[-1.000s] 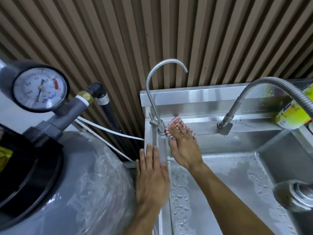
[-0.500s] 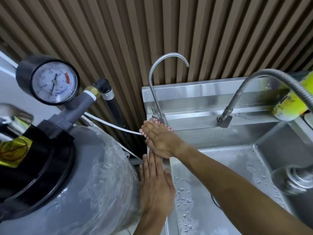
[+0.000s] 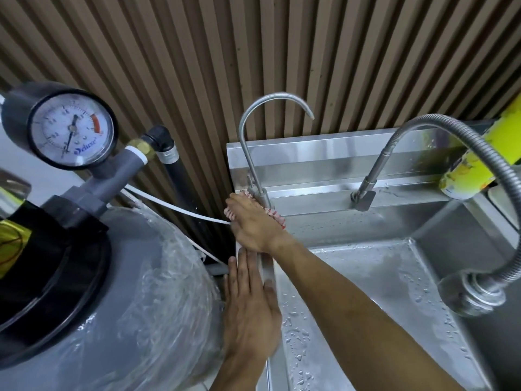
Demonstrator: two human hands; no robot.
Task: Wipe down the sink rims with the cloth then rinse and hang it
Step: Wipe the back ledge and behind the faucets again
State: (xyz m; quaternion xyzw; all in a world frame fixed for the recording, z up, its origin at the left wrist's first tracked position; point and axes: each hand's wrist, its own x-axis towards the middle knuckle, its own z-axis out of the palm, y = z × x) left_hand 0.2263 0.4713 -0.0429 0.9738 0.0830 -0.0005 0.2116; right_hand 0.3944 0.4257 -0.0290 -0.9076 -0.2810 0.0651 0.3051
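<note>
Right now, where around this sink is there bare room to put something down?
Free: the wet basin floor, between the right forearm and the flexible hose faucet, and the back ledge between the two faucets. Crowded: the left rim, where the left hand rests and the right hand presses the cloth by the gooseneck faucet.

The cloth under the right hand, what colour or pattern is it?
The cloth is red and white striped, seen in the head view.
</note>
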